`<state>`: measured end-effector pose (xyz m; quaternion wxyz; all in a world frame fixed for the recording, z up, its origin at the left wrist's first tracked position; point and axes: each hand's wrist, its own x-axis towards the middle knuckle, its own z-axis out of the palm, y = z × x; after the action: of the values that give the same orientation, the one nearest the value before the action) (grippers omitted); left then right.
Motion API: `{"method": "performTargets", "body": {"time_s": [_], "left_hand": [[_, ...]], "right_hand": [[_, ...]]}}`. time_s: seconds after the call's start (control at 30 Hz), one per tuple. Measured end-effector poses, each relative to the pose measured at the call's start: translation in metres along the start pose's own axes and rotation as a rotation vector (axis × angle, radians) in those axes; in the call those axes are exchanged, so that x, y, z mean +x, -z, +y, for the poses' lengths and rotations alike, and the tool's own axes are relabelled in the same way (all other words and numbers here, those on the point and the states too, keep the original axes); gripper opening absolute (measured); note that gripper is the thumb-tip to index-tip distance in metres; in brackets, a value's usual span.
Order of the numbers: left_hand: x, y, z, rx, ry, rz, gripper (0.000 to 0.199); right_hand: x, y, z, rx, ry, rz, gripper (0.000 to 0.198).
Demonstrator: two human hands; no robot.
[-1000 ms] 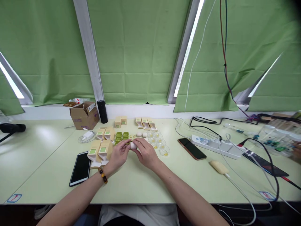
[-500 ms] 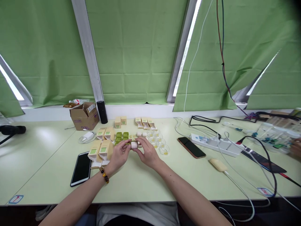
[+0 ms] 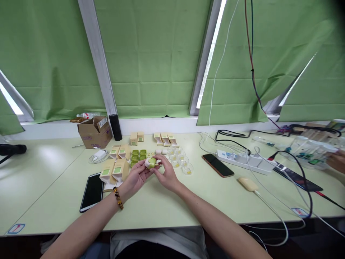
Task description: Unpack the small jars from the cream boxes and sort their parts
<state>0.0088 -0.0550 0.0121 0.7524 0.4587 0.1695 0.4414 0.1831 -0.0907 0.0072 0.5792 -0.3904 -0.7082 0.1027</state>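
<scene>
Between my hands is a small green holder (image 3: 152,163) with a white roll (image 3: 148,163) in it, tilted so the white end faces left. My left hand (image 3: 138,177) is closed around its left side, palm partly up. The fingers of my right hand (image 3: 167,174) pinch its right side. Just beyond lie several empty green holders (image 3: 135,157), a few small yellowish pieces (image 3: 150,154), and white rolls (image 3: 159,152). Several clear plastic covers (image 3: 186,168) with yellow spots sit right of them.
Cream boxes with green labels (image 3: 120,169) stand left, beside a dark phone (image 3: 92,191). Behind are a cardboard box (image 3: 95,133) and a black cylinder (image 3: 115,127). To the right lie another phone (image 3: 217,165), a power strip (image 3: 244,161) and cables. A co-worker's hand (image 3: 336,161) is far right.
My hands have turned the holder with its white roll, so its green outside now shows. My left palm has rolled upward. The camera view has shifted slightly.
</scene>
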Motion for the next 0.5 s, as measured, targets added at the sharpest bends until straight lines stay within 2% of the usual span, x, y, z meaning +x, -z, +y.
{"method": "performTargets", "body": {"time_s": [0.13, 0.2, 0.33, 0.5], "left_hand": [[-0.001, -0.002, -0.003, 0.055, 0.067, -0.022, 0.033], [-0.001, -0.002, 0.000, 0.158, 0.031, 0.032, 0.033], [-0.002, 0.000, 0.009, 0.523, -0.311, 0.146, 0.039], [-0.007, 0.003, 0.015, 0.941, -0.546, 0.061, 0.046]], "right_hand": [[-0.001, 0.000, -0.002, -0.009, 0.013, -0.011, 0.043], [-0.002, 0.001, -0.001, -0.010, 0.004, -0.027, 0.044], [-0.002, 0.002, 0.001, 0.102, -0.087, -0.040, 0.040], [0.001, -0.002, 0.001, 0.417, -0.267, -0.076, 0.039]]}}
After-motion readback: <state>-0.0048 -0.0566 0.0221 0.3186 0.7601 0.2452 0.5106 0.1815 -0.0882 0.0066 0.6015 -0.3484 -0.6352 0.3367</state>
